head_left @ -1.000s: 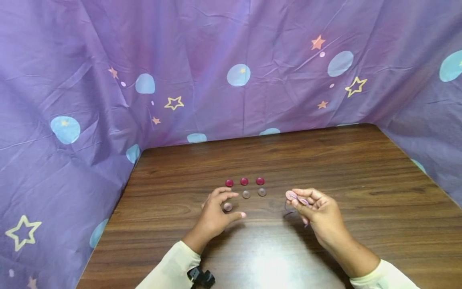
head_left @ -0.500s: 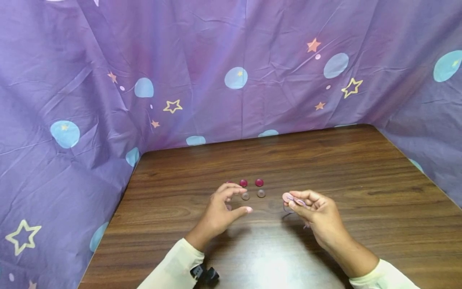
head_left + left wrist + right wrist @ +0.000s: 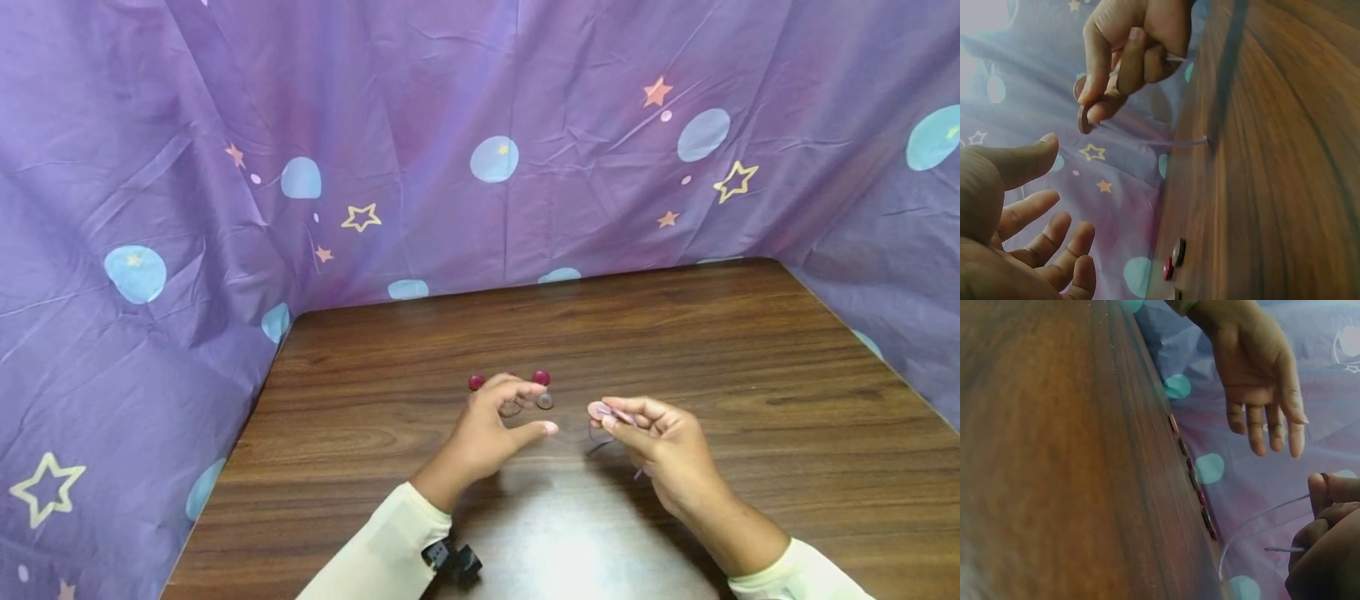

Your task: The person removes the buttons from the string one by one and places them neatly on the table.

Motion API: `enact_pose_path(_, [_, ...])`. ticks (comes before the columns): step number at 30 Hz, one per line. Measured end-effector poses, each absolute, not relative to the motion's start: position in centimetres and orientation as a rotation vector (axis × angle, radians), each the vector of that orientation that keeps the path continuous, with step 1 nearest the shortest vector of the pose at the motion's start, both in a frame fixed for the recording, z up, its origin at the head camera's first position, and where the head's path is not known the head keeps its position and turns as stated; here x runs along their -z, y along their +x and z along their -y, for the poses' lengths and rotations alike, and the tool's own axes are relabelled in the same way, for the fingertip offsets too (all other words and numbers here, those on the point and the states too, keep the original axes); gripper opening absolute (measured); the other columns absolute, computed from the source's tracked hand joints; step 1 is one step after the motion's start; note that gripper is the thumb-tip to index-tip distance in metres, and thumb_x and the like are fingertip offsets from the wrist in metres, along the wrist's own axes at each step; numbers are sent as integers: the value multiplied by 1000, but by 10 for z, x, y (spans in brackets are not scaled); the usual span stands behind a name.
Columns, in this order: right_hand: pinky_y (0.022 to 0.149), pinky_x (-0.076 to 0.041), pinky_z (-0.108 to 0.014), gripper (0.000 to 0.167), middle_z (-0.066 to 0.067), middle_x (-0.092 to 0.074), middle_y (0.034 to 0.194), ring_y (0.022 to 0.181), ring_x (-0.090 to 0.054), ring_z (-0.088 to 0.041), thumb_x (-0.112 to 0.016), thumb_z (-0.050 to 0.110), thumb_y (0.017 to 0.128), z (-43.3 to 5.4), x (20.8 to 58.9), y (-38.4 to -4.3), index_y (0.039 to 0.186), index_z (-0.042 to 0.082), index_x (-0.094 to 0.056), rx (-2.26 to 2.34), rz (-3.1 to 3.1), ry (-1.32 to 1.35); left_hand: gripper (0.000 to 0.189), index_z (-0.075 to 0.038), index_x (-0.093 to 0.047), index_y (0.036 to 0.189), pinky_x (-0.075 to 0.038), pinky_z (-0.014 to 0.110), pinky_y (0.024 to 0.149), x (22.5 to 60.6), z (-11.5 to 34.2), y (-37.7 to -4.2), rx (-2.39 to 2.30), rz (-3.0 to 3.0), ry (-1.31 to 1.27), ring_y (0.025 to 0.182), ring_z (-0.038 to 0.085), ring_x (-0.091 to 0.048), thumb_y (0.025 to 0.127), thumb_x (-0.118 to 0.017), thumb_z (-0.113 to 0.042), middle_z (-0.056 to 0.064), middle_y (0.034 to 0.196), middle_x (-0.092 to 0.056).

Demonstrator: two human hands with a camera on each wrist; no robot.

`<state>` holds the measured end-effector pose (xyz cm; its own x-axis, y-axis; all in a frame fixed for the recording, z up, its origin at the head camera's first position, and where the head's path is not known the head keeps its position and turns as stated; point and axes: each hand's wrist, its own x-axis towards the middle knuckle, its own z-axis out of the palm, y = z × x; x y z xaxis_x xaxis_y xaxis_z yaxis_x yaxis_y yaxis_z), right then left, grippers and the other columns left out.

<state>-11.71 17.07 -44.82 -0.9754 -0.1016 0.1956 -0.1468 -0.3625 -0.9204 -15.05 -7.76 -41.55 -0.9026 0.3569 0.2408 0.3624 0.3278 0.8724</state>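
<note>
My right hand (image 3: pixel 667 450) pinches a pale pink button (image 3: pixel 597 410) between thumb and fingertips. A second button (image 3: pixel 1079 87) shows just behind the first in the left wrist view. Thin purple string (image 3: pixel 1242 524) runs from the right fingers and hangs down in a loop, with a loose end below the hand. My left hand (image 3: pixel 483 433) hovers over the rows of buttons, fingers spread and thumb apart, holding nothing. It partly covers a grey-brown button (image 3: pixel 511 409) and the middle dark red one.
Dark red buttons (image 3: pixel 542 378) and a grey-brown button (image 3: pixel 545 401) lie on the wooden table (image 3: pixel 375 358). A pinkish button (image 3: pixel 1174 422) lies at the row's end in the right wrist view. A purple patterned cloth (image 3: pixel 420 167) hangs behind the table.
My left hand has moved to the right across the buttons, toward the right hand. The right hand keeps its pinch on the button and has shifted only slightly.
</note>
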Motion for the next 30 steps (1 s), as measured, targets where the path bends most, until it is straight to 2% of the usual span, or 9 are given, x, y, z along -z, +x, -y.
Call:
enact_pose_path(3, [94, -62, -24, 39, -2, -85, 112, 104, -83, -12, -63, -18, 98, -171, 449, -118, 115, 12, -80, -2541, 1765, 368, 44, -6, -77, 129, -59, 50, 100, 412, 70, -151, 1662, 2565, -703, 113, 33, -72, 88, -92, -15, 14, 123, -73])
enact_pose_path(8, [93, -62, -25, 35, -3, -85, 113, 106, -82, -11, -64, -20, 96, -171, 448, -117, 118, 3, -79, -2525, 1730, 396, 48, -7, -74, 134, -59, 41, 98, 408, 55, -150, 1655, 2583, -728, 111, 28, -74, 89, -91, -15, 12, 125, -73])
enact_pose_path(14, [94, -61, -21, 36, 0, -85, 114, 108, -81, -8, -63, -22, 95, -173, 446, -116, 121, -2, -78, -2477, 1767, 397, 49, -4, -72, 135, -61, 36, 99, 413, 38, -151, 1636, 2556, -800, 108, 31, -75, 90, -89, -9, 16, 124, -72])
enact_pose_path(16, [94, -61, -20, 37, 1, -85, 114, 108, -81, -7, -62, -23, 95, -173, 445, -116, 122, -1, -78, -2475, 1772, 390, 49, -1, -71, 136, -62, 37, 101, 416, 33, -151, 1632, 2539, -818, 108, 33, -75, 90, -89, -8, 19, 124, -71])
enact_pose_path(20, [83, -62, -15, 37, 1, -85, 113, 105, -82, -7, -64, -20, 95, -173, 444, -115, 119, 3, -80, -2470, 1767, 362, 52, 0, -69, 137, -62, 35, 101, 419, 27, -151, 1631, 2525, -827, 108, 36, -75, 90, -88, -8, 24, 126, -70])
enact_pose_path(25, [79, -61, -14, 35, 1, -85, 111, 101, -82, -7, -66, -19, 96, -173, 444, -115, 116, 6, -81, -2464, 1764, 343, 51, 0, -69, 137, -61, 29, 97, 421, 24, -150, 1629, 2532, -819, 108, 35, -76, 90, -88, -7, 21, 130, -71])
enact_pose_path(26, [83, -62, -16, 35, 0, -85, 111, 101, -82, -7, -65, -19, 96, -172, 444, -115, 116, 5, -81, -2466, 1762, 345, 51, 1, -70, 137, -61, 29, 96, 421, 25, -150, 1633, 2534, -818, 108, 35, -76, 90, -88, -8, 20, 130, -71])
enact_pose_path(28, [72, -59, -11, 35, 1, -86, 110, 99, -82, -6, -66, -19, 96, -172, 444, -115, 116, 5, -81, -2456, 1774, 337, 49, -1, -71, 136, -62, 29, 95, 422, 25, -150, 1644, 2542, -809, 108, 34, -75, 92, -88, -10, 18, 131, -71])
enact_pose_path(30, [59, -51, -8, 35, 2, -86, 109, 95, -81, -4, -67, -18, 96, -171, 444, -115, 115, 7, -82, -2439, 1793, 324, 45, -3, -72, 135, -62, 30, 94, 422, 26, -150, 1656, 2547, -802, 109, 32, -75, 93, -87, -12, 16, 131, -71])
